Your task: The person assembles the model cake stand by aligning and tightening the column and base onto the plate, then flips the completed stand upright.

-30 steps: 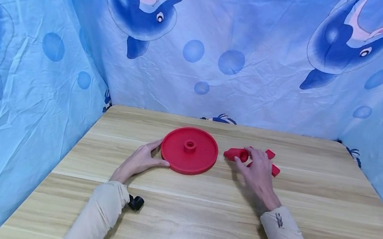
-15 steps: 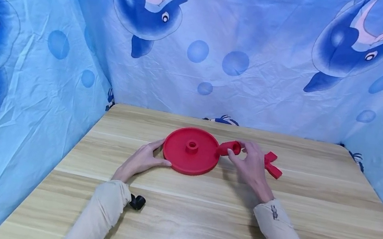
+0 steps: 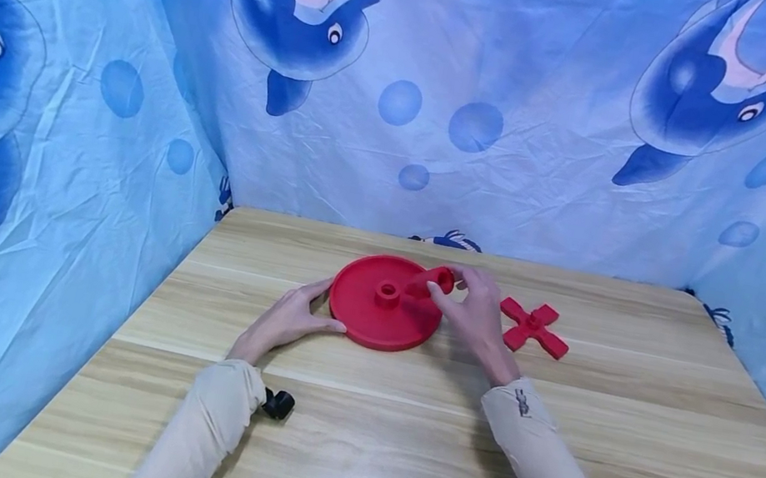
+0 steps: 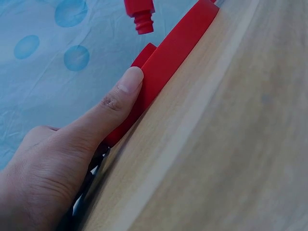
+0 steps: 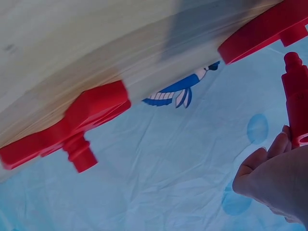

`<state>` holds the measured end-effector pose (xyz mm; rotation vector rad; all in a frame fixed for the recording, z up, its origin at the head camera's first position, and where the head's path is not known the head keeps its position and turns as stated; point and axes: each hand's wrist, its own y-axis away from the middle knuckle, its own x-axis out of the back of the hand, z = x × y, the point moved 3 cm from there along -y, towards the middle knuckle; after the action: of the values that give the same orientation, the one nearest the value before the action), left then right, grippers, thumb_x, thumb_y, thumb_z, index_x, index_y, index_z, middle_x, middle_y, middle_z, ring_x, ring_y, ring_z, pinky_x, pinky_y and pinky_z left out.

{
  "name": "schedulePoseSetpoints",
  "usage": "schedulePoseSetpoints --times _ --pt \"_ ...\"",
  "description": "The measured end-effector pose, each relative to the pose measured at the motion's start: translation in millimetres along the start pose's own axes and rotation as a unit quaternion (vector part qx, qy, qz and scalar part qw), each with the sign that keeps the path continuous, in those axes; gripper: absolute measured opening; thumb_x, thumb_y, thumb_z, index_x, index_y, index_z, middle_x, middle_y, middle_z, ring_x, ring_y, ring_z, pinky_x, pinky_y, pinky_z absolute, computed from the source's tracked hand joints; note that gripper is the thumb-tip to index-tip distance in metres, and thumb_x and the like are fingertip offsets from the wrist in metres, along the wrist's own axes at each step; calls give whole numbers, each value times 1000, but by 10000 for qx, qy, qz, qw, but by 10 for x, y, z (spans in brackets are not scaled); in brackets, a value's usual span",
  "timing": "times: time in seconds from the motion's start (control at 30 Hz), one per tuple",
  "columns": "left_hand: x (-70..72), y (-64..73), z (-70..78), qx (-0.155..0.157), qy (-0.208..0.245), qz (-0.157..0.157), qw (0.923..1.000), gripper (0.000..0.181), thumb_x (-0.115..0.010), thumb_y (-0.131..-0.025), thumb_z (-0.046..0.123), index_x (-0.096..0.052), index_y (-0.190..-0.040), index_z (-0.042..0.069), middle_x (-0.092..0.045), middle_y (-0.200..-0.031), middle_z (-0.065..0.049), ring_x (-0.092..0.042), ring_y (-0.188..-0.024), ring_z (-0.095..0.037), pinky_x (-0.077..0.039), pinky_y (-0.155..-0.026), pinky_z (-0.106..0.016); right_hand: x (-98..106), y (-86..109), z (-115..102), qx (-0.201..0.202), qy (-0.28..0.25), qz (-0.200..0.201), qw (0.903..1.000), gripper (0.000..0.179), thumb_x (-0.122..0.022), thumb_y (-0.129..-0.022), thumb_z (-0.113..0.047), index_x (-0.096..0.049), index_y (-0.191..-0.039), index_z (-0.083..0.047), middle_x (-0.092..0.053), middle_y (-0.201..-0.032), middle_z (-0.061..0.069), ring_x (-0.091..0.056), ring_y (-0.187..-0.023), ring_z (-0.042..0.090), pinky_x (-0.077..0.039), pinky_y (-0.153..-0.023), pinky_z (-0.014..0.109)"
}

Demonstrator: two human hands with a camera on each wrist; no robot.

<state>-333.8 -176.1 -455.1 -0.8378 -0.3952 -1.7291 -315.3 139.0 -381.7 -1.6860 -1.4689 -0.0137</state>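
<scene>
A round red plate [image 3: 368, 329] with a raised rim lies on the table, a short hollow hub [image 3: 386, 297] standing at its centre. My left hand [image 3: 289, 323] holds the plate's left edge between spread thumb and fingers. The thumb [image 4: 126, 89] presses on the rim in the left wrist view. Pinched in my right hand [image 3: 478, 316] is a red hollow tube [image 3: 429, 282], tilted above the plate's right half. Its threaded narrow end [image 4: 143, 24] points down toward the hub, apart from it. The tube's open end faces my right fingers.
Right of the plate lies a red four-armed cross piece [image 3: 532, 325]; a threaded stub [image 5: 81, 153] rises from its middle. A black wrist device [image 3: 279, 404] sits by my left sleeve. Blue dolphin-print cloth [image 3: 528, 187] surrounds the wooden table's [image 3: 377, 458] back and sides.
My right hand has carried the red tube leftward from beside the cross piece to over the plate. The cross piece is now uncovered. My left hand stays on the plate's edge.
</scene>
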Motion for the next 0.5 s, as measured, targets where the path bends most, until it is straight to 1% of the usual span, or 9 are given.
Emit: schedulePoseSetpoints --times 0.07,0.1,0.23,0.43,0.5 --pt "-4 -1 3 -6 -14 1 10000 103 -82 -80 64 -36 -163 21 -42 -162 -2 -35 -149 -28 -33 -119 -54 -32 -14 -18 32 -38 -5 10000 38 -84 -87 -19 -73 -119 -1 -70 -105 13 -60 -98 31 -52 -83 47" --pt "-6 -2 5 -6 -25 4 10000 103 -82 -80 63 -36 -163 21 -42 -161 -2 -36 -149 -28 -33 -119 -54 -47 -19 -26 14 -59 -11 10000 37 -84 -88 -19 -73 -119 -1 -70 -105 12 -60 -97 29 -52 -83 48" --pt "-4 -5 9 -5 -26 8 10000 104 -82 -80 63 -36 -163 21 -42 -161 -3 -36 -149 -28 -33 -118 -54 -101 -44 -52 -83 -141 -60 9998 38 -83 -90 -20 -72 -121 -1 -70 -106 12 -59 -99 29 -54 -81 48" --pt "5 -10 12 -4 1 4 10000 103 -84 -80 60 -37 -163 19 -43 -161 -4 -37 -148 -29 -33 -118 -54 -181 -70 -84 -139 -335 -154 9992 40 -83 -89 -20 -71 -123 -2 -68 -109 13 -61 -102 39 -56 -81 54" --pt "7 -9 10 14 -13 8 10000 103 -84 -80 60 -38 -162 19 -43 -160 -4 -37 -148 -29 -33 -119 -54 -209 -75 -90 -194 -361 -207 9989 40 -83 -89 -21 -71 -123 -3 -68 -110 13 -61 -104 40 -57 -81 53"
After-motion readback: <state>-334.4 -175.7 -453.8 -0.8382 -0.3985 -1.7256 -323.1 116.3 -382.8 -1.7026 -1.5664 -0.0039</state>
